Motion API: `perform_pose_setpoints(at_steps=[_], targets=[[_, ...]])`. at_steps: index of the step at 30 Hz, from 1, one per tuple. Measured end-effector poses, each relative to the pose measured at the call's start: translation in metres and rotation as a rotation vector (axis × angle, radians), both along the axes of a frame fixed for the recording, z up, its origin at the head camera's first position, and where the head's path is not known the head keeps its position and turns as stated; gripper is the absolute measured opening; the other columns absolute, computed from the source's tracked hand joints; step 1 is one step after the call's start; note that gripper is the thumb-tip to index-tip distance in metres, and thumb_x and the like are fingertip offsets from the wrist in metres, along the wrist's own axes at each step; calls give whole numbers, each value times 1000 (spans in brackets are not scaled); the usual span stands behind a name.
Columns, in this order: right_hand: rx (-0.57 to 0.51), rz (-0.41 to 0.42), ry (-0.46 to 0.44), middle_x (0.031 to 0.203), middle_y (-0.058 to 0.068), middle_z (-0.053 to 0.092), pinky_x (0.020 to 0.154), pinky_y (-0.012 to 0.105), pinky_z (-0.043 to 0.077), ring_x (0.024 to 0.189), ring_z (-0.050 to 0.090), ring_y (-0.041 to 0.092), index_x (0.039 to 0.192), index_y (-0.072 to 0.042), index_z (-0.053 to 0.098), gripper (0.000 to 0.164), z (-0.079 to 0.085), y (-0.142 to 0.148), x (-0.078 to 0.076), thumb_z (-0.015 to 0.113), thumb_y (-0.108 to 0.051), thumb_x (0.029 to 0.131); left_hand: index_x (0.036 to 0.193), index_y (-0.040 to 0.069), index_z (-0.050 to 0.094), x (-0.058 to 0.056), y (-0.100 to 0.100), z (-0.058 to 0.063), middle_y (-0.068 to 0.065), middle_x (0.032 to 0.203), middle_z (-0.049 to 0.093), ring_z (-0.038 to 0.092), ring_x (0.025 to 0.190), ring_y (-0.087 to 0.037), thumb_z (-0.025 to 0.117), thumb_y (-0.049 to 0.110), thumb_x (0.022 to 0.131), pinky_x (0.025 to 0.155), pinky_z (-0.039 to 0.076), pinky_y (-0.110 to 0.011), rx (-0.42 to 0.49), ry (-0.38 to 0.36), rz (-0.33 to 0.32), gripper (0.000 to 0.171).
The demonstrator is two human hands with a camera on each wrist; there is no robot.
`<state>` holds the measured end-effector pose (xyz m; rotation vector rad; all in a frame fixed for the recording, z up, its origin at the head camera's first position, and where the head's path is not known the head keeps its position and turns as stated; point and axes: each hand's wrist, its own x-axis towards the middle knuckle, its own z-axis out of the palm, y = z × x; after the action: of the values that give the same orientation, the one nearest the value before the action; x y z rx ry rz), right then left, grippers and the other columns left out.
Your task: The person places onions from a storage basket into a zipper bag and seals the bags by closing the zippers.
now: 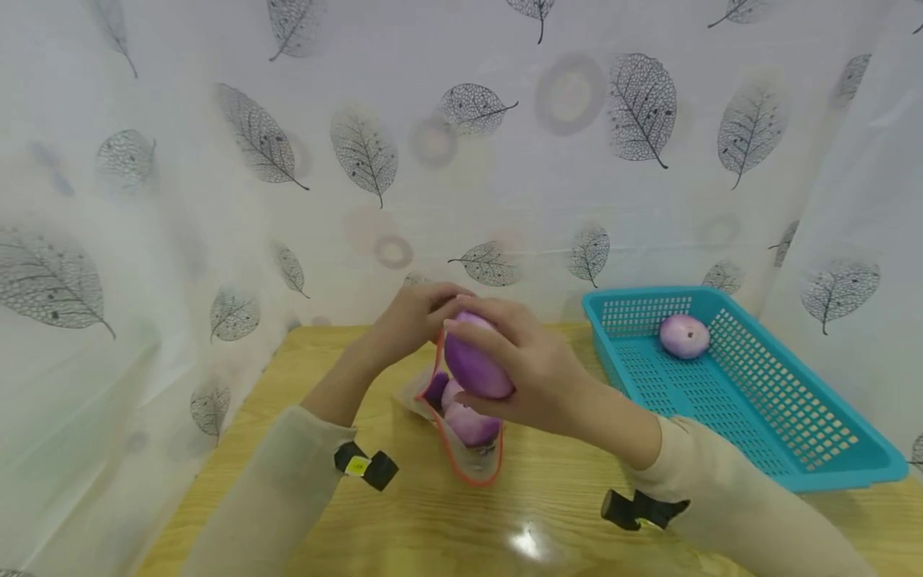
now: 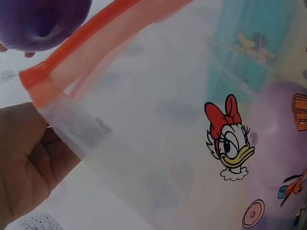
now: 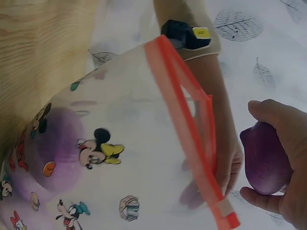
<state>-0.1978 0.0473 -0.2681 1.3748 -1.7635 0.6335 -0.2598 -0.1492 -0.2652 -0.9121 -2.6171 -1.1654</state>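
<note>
In the head view, my right hand (image 1: 537, 365) grips a purple onion (image 1: 476, 361) above the mouth of a clear zip bag (image 1: 472, 469) with an orange-red zip edge. My left hand (image 1: 414, 316) holds the bag's far edge, its fingers partly behind the right hand. Inside the bag lie pale purple onions (image 1: 472, 423). Seen from the left wrist, cartoon figures cover the bag's clear wall (image 2: 168, 143), and the gripped onion (image 2: 45, 21) is just outside the zip. The right wrist view shows thumb and fingers around the onion (image 3: 266, 158), its pointed end toward the open zip (image 3: 184, 129).
A blue-green plastic basket (image 1: 728, 425) stands on the right of the wooden table (image 1: 404, 513), with one pale purple onion (image 1: 683, 336) near its back. White leaf-print curtain (image 1: 505, 200) hangs behind and at both sides of the table.
</note>
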Motion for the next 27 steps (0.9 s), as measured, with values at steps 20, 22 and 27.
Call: perform_pose_setpoints(at_steps=[20,22,27], targets=[[316,-160,224,127,20,54,95,42,51,118,52,35,124,-11,59,64,-4,-5,-17,81,-37,70,116,2,65,-1,1,3,-11,110,69,66,91,-19,51,14,99,75,56,-29,-28,122,-27,25],[338,-163,248,127,19,54,87,40,54,118,51,34,124,-12,58,64,-5,-5,-18,81,-37,70,116,3,65,-1,1,3,-11,109,69,65,85,-17,50,14,99,70,55,-27,-30,101,-16,25],[405,-202,261,130,17,52,77,38,56,120,49,33,127,-12,54,68,-6,-5,-19,81,-40,70,117,3,64,-2,2,2,-9,101,70,61,69,-12,50,15,99,58,51,-22,-21,56,0,26]])
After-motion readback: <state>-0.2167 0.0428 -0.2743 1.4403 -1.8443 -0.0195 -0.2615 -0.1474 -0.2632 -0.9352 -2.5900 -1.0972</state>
